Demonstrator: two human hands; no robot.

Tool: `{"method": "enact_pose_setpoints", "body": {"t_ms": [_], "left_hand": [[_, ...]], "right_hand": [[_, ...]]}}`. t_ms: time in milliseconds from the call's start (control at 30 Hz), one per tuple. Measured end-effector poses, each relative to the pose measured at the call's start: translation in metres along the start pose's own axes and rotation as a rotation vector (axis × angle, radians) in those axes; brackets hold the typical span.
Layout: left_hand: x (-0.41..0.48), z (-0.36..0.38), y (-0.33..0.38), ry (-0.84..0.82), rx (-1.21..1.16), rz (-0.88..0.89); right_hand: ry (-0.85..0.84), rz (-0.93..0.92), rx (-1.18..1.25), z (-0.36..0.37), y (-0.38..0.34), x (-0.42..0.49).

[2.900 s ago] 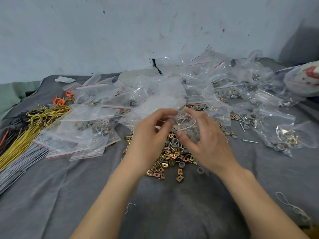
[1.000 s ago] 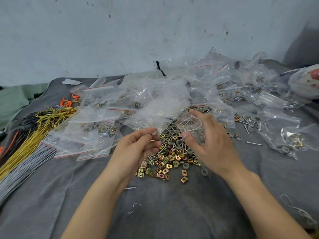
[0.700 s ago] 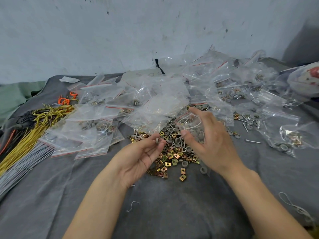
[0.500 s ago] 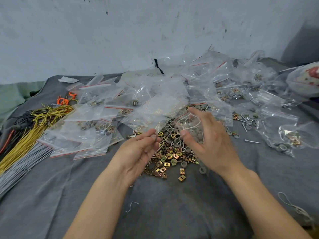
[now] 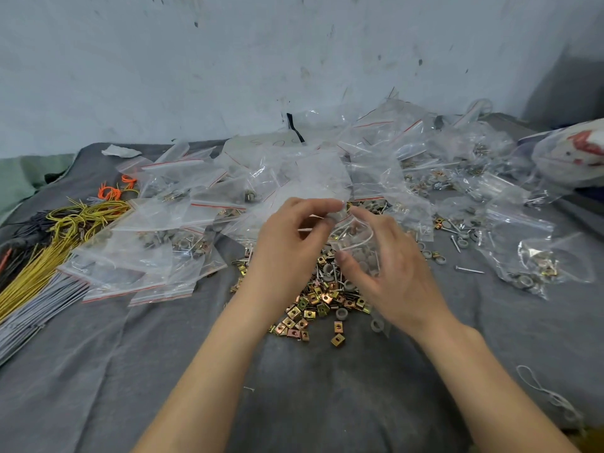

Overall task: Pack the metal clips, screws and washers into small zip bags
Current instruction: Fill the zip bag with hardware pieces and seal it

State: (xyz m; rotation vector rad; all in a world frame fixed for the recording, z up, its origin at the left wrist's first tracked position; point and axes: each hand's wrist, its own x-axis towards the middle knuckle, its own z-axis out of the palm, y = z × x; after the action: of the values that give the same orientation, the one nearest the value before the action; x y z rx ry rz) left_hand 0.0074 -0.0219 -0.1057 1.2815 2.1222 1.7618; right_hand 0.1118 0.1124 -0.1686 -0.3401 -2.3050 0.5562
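A: Where is room lying around the clip pile [image 5: 313, 302]?
B: Bare grey cloth [image 5: 294, 403] is spreading on its near side; filled bags [image 5: 147, 253] are crowding its left, far side and right
A: And the hands?
B: Above the pile, the right hand [image 5: 395, 279] is gripping a small zip bag [image 5: 358, 248], its mouth gaping; the left hand [image 5: 291, 246] is pinching a small grey piece [image 5: 333, 217] at that mouth

A: What is the zip bag [image 5: 359, 253] made of?
B: Thin clear plastic, shiny and crinkly.
A: And the clips [image 5: 313, 302]?
B: Shiny gold-coloured metal. The washers [image 5: 341, 313] look dull and grey.
A: The cloth [image 5: 327, 403] under them?
B: Grey, matt. The wall [image 5: 228, 60] is rough and spotty.
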Motion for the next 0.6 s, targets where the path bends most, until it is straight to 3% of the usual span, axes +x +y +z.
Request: {"method": "enact_pose_setpoints", "body": {"t_ms": [133,367,500,600], "left_hand": [[0.006,0.005,0.003,-0.093,0.013,0.035],[0.008,-0.004,-0.005,0.035,0.036,-0.007],[-0.007,0.000,-0.023,-0.156,0.227,-0.073],[-0.026,0.010,-0.031,-0.376,0.404,-0.022]], "right_hand": [[0.015,0.003,0.036,-0.004,0.001,0.000],[0.016,0.044,0.113,-0.009,0.003,0.000],[0.044,0.091,0.187,-0.013,0.007,-0.001],[0.121,0.112,0.236,-0.017,0.010,0.000]]}}
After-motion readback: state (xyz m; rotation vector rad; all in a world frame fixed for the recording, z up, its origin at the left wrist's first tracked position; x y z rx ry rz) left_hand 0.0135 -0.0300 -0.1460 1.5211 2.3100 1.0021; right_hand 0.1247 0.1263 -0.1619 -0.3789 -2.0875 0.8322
